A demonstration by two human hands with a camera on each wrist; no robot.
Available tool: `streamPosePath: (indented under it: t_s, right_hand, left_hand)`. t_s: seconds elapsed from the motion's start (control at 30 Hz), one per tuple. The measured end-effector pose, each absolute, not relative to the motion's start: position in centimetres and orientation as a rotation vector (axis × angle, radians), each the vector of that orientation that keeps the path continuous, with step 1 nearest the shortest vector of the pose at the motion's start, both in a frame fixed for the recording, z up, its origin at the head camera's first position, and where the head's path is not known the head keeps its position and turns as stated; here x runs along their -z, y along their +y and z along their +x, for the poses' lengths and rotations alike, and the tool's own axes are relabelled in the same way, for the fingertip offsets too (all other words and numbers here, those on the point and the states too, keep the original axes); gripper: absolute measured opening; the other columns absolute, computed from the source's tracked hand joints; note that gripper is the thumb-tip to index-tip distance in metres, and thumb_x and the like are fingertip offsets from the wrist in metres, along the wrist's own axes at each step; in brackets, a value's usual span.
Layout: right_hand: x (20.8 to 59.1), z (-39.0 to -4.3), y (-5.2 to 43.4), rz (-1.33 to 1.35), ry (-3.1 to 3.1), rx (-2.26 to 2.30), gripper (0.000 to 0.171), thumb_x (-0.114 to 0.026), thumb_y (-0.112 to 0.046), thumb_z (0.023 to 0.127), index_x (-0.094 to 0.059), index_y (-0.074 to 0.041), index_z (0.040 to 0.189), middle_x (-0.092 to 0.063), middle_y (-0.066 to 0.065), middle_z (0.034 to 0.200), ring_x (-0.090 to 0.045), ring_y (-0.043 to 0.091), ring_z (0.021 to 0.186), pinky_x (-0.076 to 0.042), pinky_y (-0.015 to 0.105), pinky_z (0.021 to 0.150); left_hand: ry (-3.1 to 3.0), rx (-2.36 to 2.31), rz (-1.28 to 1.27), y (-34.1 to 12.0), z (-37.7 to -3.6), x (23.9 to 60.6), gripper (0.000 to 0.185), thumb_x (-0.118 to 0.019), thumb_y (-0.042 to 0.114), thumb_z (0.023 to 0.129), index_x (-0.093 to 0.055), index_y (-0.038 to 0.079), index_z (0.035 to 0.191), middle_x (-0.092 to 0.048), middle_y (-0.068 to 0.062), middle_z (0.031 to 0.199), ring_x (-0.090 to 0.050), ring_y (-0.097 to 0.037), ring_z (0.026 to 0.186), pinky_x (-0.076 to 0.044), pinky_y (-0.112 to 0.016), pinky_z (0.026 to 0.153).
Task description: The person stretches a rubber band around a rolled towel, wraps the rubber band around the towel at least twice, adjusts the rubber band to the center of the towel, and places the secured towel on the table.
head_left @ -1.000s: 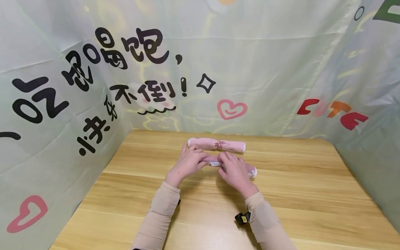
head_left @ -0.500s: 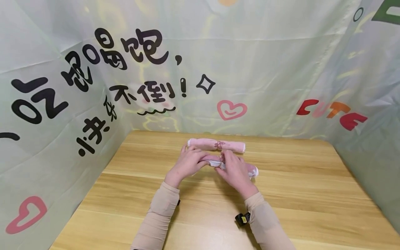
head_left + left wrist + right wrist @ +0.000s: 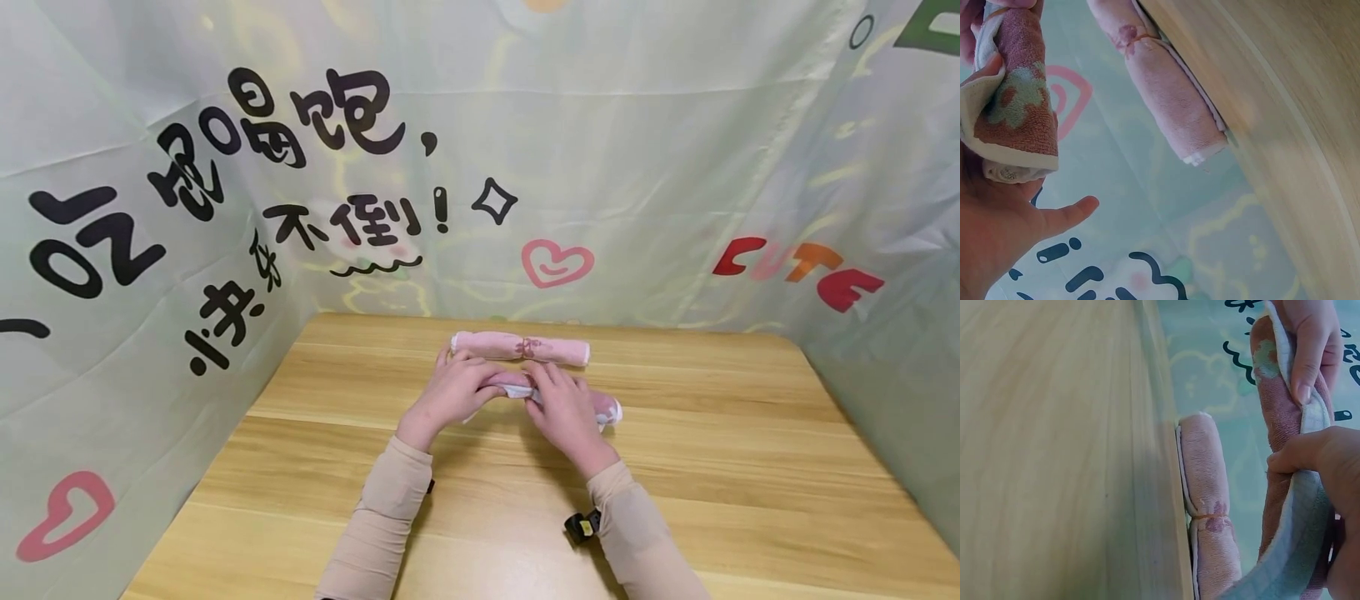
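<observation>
A dusky-pink rolled towel (image 3: 513, 382) with a pale underside and greenish pattern is held by both hands above the table. My left hand (image 3: 450, 393) grips its left part; in the left wrist view, one finger of that hand (image 3: 1004, 231) sticks out past the roll's end. My right hand (image 3: 564, 408) pinches the roll near its middle. A thin orange band (image 3: 999, 11) shows near the top of this roll in the left wrist view. Along the roll, a loose pale edge (image 3: 1294, 506) shows in the right wrist view. Fingers hide part of the roll.
Behind the hands, a lighter pink rolled towel (image 3: 491, 344) lies on the wooden table (image 3: 712, 433), an orange band (image 3: 1210, 517) round its middle. Printed cloth walls (image 3: 637, 167) enclose the table at the back and sides. A black wrist camera (image 3: 581, 527) hangs under the right sleeve.
The right hand's fingers shift slightly at the middle of the held roll. The left hand stays about where it was, and the lighter towel has not moved.
</observation>
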State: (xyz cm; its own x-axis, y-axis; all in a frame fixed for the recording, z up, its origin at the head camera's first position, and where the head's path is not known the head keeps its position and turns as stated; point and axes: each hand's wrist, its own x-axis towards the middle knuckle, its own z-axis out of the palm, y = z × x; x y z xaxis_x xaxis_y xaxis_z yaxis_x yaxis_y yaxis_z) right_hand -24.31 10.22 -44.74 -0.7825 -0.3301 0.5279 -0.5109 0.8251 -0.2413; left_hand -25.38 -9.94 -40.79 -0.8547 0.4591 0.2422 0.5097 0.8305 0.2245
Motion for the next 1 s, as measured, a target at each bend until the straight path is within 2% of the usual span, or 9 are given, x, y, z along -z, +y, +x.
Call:
streamPosePath:
  t_s: [0.1, 0.2, 0.4, 0.6, 0.8, 1.0]
  right_hand:
    - [44.8, -24.4, 10.4, 0.653, -2.51, -0.522, 0.045, -0.078, -0.016, 0.081, -0.062, -0.018, 0.123, -0.065, 0.006, 0.107, -0.064, 0.029, 0.1, -0.049, 0.05, 0.079]
    - [44.8, -24.5, 10.6, 0.648, -2.508, -0.51, 0.04, -0.078, -0.019, 0.08, -0.066, -0.019, 0.118, -0.066, 0.004, 0.107, -0.064, 0.028, 0.098, -0.05, 0.049, 0.077]
    - [44.9, -24.8, 11.1, 0.604, -2.553, -0.489, 0.038, -0.077, -0.021, 0.078, -0.067, -0.018, 0.114, -0.067, 0.004, 0.106, -0.064, 0.027, 0.096, -0.051, 0.051, 0.079]
    - [44.7, -24.9, 11.7, 0.569, -2.585, -0.532, 0.037, -0.078, -0.024, 0.078, -0.065, -0.019, 0.113, -0.068, 0.004, 0.109, -0.065, 0.029, 0.099, -0.049, 0.052, 0.08]
    - [44.5, -25.1, 12.1, 0.611, -2.603, -0.576, 0.041, -0.077, -0.029, 0.082, -0.064, -0.018, 0.119, -0.068, 0.006, 0.118, -0.065, 0.029, 0.105, -0.049, 0.055, 0.08]
    - [44.1, -25.1, 12.3, 0.639, -2.589, -0.574, 0.038, -0.076, -0.028, 0.082, -0.066, -0.015, 0.116, -0.071, 0.008, 0.112, -0.068, 0.03, 0.1, -0.05, 0.054, 0.078]
  left_hand:
    - [-2.829, 0.406, -0.763, -9.9, -25.3, 40.7, 0.031, -0.062, 0.041, 0.093, -0.068, 0.029, 0.121, -0.07, 0.009, 0.116, -0.055, -0.018, 0.119, -0.017, -0.064, 0.115]
    - [-2.82, 0.392, -0.769, -9.9, -25.4, 40.7, 0.03, -0.062, 0.041, 0.093, -0.068, 0.029, 0.12, -0.071, 0.008, 0.113, -0.055, -0.017, 0.115, -0.017, -0.065, 0.115]
    - [-2.806, 0.371, -0.777, -10.0, -25.4, 40.8, 0.03, -0.062, 0.042, 0.093, -0.069, 0.029, 0.118, -0.071, 0.009, 0.109, -0.055, -0.016, 0.113, -0.017, -0.065, 0.115]
    - [-2.792, 0.371, -0.754, -10.3, -25.4, 40.9, 0.03, -0.062, 0.041, 0.093, -0.068, 0.029, 0.12, -0.07, 0.009, 0.118, -0.054, -0.018, 0.12, -0.016, -0.065, 0.115]
    - [-2.759, 0.369, -0.761, -10.2, -25.4, 40.7, 0.032, -0.061, 0.038, 0.094, -0.066, 0.027, 0.124, -0.066, 0.005, 0.126, -0.053, -0.023, 0.124, -0.017, -0.066, 0.114]
    - [-2.745, 0.358, -0.756, -10.0, -25.3, 40.9, 0.033, -0.064, 0.041, 0.092, -0.067, 0.028, 0.122, -0.065, 0.007, 0.128, -0.051, -0.025, 0.127, -0.018, -0.065, 0.115]
